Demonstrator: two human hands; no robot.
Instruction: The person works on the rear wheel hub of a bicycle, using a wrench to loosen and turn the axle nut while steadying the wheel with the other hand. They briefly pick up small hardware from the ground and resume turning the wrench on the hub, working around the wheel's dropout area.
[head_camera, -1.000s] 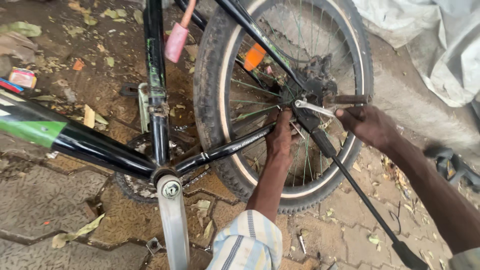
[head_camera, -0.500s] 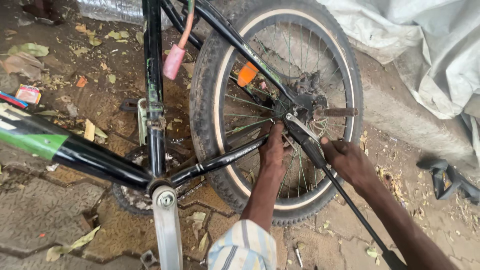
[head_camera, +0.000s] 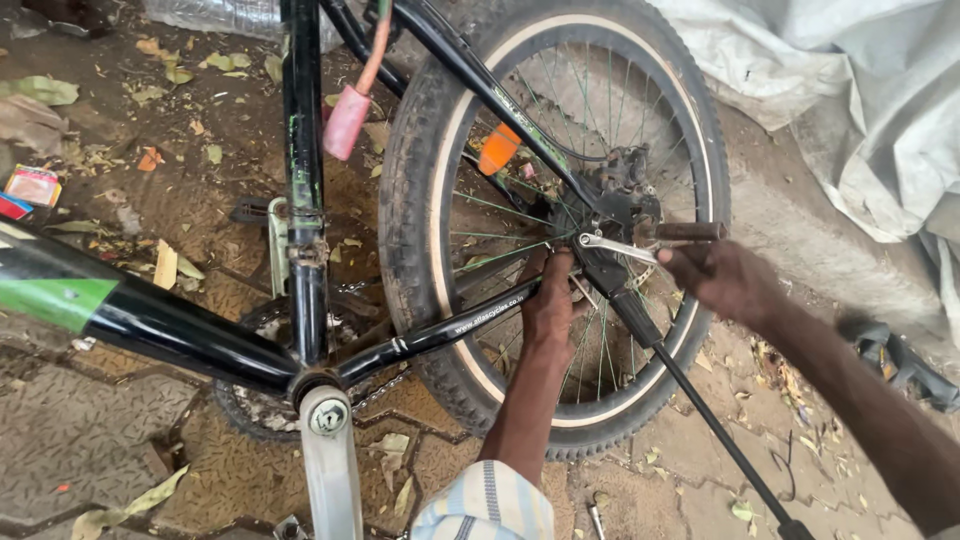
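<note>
A black bicycle frame (head_camera: 200, 340) crosses the lower left, its chainstay reaching the rear wheel (head_camera: 430, 300), whose tyre fills the upper middle; littered ground lies open to the left, while a grey tarpaulin (head_camera: 860, 110) crowds the wheel's right edge; the left hand (head_camera: 552, 300) reaches through the spokes below the hub (head_camera: 620, 210), fingers curled, their grip hidden; the right hand (head_camera: 725, 280) closes its fingers on a silver spanner (head_camera: 610, 245) at the axle, just beside the kickstand (head_camera: 700, 420).
</note>
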